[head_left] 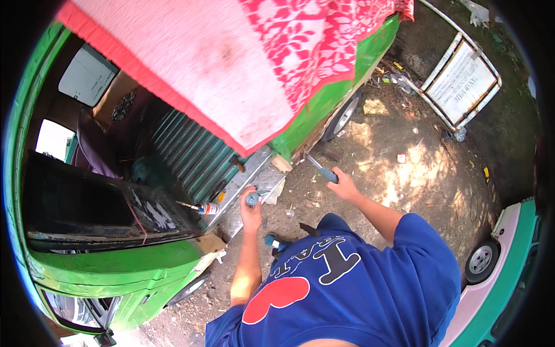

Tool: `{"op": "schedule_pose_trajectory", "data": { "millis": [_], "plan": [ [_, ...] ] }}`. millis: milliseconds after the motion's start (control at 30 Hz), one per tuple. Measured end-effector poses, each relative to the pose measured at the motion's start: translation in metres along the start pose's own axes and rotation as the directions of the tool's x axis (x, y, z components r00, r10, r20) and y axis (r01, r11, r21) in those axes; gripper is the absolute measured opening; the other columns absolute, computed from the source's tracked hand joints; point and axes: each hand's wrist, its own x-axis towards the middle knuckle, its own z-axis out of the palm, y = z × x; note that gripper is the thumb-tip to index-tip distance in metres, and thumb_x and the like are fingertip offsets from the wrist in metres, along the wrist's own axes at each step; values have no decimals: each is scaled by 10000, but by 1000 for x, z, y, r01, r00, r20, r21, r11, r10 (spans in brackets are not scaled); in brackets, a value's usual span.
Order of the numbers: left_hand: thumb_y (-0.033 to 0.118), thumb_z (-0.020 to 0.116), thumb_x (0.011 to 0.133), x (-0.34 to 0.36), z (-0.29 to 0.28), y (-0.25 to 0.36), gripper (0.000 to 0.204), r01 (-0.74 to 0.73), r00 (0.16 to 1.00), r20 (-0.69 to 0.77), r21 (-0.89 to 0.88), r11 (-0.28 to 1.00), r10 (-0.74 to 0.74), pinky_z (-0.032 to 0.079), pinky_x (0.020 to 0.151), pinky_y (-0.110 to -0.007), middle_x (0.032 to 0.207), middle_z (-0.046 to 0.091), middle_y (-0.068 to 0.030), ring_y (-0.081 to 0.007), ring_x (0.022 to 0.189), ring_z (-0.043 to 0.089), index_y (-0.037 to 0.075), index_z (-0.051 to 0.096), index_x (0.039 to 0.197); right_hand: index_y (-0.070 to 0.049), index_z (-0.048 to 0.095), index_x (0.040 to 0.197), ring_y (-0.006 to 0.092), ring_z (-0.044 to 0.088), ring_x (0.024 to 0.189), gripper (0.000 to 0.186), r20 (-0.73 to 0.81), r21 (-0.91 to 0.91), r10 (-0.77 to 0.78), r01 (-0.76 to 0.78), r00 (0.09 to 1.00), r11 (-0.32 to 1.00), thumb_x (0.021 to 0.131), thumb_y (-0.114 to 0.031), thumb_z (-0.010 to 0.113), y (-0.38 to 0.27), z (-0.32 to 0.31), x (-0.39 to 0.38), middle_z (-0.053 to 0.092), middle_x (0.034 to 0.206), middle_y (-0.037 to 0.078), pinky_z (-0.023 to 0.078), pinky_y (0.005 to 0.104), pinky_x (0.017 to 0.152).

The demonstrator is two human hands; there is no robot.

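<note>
My left hand (250,215) is closed around a hand tool with a round blue-grey handle end (252,199). Its working end is mostly hidden, beside the metal tread-plate sill (234,199) of a green van's open side. To the right, my right hand (343,187) grips a metal-shafted tool (321,169) with a blue-grey grip. This tool slants toward the lower corner of the green body panel (315,118); its head is too small to make out, and I cannot tell whether it touches. Patchy tan material (281,163) covers the panel's corner by the sill.
A red and white patterned cloth (231,63) drapes over the van. A small can (208,208) and a wooden-handled tool (237,163) lie near the sill. A white-panelled metal frame (462,81) stands at the far right. A pink and teal vehicle (503,254) is parked at right.
</note>
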Motion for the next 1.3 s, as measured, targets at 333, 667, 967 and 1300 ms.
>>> {"op": "schedule_pose_trajectory", "data": {
  "millis": [333,667,967,1300],
  "plan": [
    [-85,653,876,24,219,56,352,26,999,31,-210,977,-20,379,1104,-375,1354,561,-147,-250,1279,522,40,536,1183,-49,606,1223,121,566,838,445,-106,461,12,38,994,886,855,-253,752,104,-169,-57,618,928,28,469,285,767],
    [-32,740,835,74,357,81,353,-78,987,129,-100,992,90,429,1058,-371,1351,595,-148,-236,1245,555,53,588,1142,-39,599,1139,48,463,664,275,-327,588,122,101,937,802,878,-91,667,144,-290,-46,516,777,-47,396,233,598],
    [-72,707,755,149,437,47,352,-97,977,185,-61,993,107,447,1006,-349,1300,632,-158,-236,1193,597,60,563,1047,-27,607,1140,45,472,631,296,-295,526,149,30,944,850,865,-109,679,156,-342,32,528,770,-46,401,227,574],
    [35,788,777,227,524,27,297,-239,941,279,158,958,189,487,980,-379,1260,649,-154,-302,1147,636,39,615,1018,-36,621,1132,53,473,647,298,-291,504,251,-75,923,860,852,-115,683,176,-402,114,537,787,-39,407,232,590]
  ]
}}
